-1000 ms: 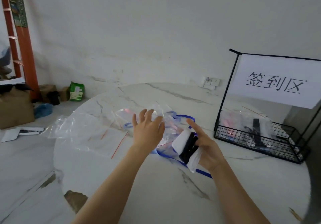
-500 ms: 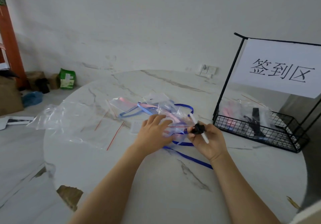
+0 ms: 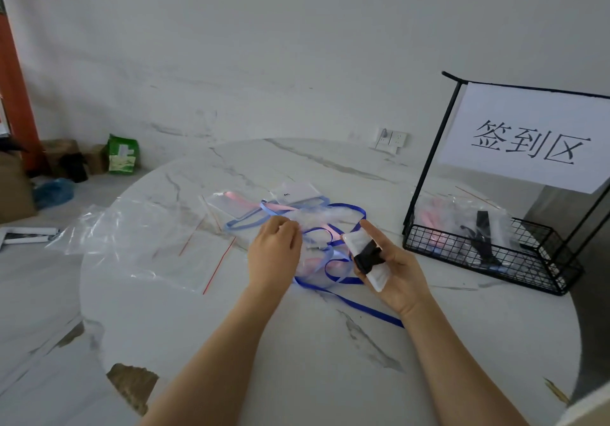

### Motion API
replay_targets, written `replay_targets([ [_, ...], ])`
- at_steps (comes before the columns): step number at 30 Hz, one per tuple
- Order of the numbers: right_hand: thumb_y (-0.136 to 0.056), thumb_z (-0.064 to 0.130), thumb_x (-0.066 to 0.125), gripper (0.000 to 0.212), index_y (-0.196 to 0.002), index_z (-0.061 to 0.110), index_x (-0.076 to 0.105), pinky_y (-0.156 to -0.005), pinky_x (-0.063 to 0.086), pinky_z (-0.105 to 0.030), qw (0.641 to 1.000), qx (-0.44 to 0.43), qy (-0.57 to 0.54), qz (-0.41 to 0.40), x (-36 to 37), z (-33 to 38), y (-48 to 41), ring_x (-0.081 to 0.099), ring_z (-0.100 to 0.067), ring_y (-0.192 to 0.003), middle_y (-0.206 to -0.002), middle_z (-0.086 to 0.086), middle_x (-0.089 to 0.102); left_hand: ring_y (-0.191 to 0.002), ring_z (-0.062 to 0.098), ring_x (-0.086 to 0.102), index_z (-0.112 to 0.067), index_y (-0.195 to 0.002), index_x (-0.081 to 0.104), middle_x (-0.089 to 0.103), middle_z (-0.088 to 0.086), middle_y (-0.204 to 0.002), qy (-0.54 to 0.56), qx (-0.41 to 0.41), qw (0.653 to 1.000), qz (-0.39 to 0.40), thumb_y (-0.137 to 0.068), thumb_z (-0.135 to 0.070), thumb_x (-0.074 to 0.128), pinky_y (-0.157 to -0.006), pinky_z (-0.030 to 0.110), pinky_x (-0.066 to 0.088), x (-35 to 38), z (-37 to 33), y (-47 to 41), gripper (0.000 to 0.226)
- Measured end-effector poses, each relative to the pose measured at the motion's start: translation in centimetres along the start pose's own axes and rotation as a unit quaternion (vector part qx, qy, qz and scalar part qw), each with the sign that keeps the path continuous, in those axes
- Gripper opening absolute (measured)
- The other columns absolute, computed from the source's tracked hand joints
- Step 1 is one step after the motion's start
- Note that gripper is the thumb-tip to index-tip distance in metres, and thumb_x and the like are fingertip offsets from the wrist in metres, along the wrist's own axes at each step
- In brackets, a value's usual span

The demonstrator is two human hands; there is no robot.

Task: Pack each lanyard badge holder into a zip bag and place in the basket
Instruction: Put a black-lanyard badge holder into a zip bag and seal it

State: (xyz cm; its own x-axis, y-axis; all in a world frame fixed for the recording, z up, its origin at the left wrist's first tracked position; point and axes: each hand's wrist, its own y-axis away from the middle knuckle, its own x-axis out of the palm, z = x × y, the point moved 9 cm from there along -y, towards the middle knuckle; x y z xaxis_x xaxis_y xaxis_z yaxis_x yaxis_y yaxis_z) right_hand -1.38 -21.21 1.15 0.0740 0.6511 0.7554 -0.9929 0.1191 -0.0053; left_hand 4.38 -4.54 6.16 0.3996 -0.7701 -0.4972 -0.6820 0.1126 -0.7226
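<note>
With our right hand (image 3: 391,270) gripping the black-wrapped badge holder (image 3: 366,258) left of the basket (image 3: 435,242) and our left hand (image 3: 275,250) curled, grasp hidden, over the lanyard tangle (image 3: 326,249), loose loops could snag and drag.

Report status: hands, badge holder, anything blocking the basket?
Left hand on the lanyard pile, grip unclear. Right hand holds black-strapped badge holder, not yet bagged. Nothing between it and the basket.
</note>
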Motion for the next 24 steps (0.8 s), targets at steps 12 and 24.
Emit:
replay_targets([
  [12, -0.02, 0.004, 0.084, 0.094, -0.112, 0.017, 0.067, -0.069, 0.057, -0.037, 0.991, 0.088, 0.092, 0.05, 1.2, -1.9, 0.4, 0.062, -0.031, -0.102, -0.123, -0.021, 0.059, -0.05, 0.029, 0.057, -0.006, -0.071, 0.069, 0.058, 0.011, -0.066, -0.07, 0.016, 0.993, 0.094, -0.071, -0.007, 0.041, -0.041, 0.024, 0.031, 1.4, -2.1, 1.1, 0.028],
  [24, -0.048, 0.0, 0.057, 0.071, -0.117, 0.012, 0.06, -0.069, 0.057, -0.036, 0.98, 0.115, 0.161, 0.023, -0.4, -2.6, -0.1, 0.06, -0.029, -0.095, -0.114, -0.015, 0.059, -0.072, 0.018, 0.052, -0.007, -0.079, 0.066, 0.062, 0.003, -0.075, 0.155, -0.238, 0.931, 0.231, -0.086, -0.029, 0.057, -0.064, 0.028, 0.039, 4.1, 0.1, 3.3, 0.025],
])
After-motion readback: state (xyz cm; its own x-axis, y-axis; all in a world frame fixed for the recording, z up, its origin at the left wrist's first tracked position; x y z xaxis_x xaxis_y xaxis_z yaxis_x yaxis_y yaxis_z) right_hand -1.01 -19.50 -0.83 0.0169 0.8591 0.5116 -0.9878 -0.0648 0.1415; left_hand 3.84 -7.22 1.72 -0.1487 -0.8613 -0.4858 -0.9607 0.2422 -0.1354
